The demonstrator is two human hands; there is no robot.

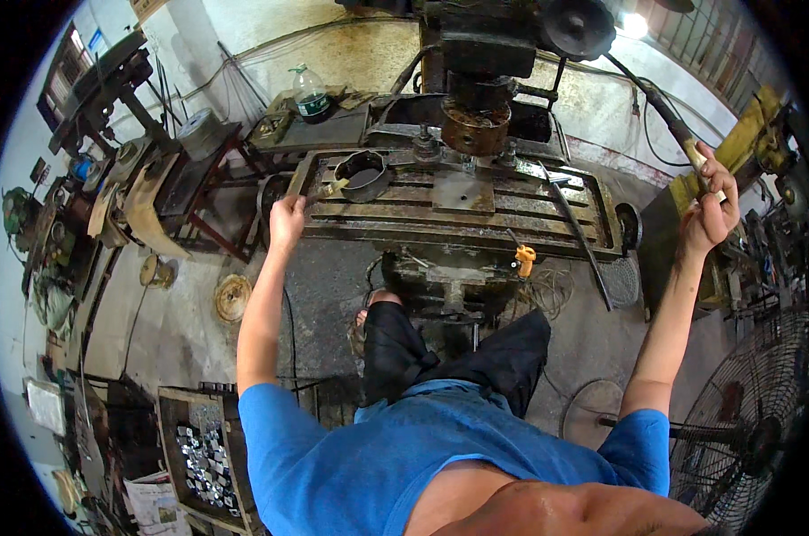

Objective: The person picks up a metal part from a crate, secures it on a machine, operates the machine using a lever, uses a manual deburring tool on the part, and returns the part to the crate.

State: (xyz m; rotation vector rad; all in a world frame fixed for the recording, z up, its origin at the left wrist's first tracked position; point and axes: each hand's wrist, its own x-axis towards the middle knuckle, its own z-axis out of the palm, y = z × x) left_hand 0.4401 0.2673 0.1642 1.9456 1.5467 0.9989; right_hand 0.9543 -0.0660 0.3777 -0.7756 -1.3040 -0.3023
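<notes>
I stand over a rusty milling machine with a slotted work table (pixel 521 207). A flat square metal plate (pixel 463 191) lies on the table beneath the round cutter head (pixel 475 128). My left hand (pixel 286 220) is closed on the crank wheel (pixel 271 192) at the table's left end. My right hand (pixel 710 204) is raised and grips the wooden end of a long lever handle (pixel 681 134) that slants up to the machine head. A dark round pan (pixel 362 173) sits on the table's left part.
A long metal bar (pixel 576 228) leans across the table's right side; an orange object (pixel 524 258) hangs at its front. A floor fan (pixel 753 429) stands at right. A tray of small shiny metal parts (pixel 201 460) sits lower left. A plastic bottle (pixel 312 93) stands behind.
</notes>
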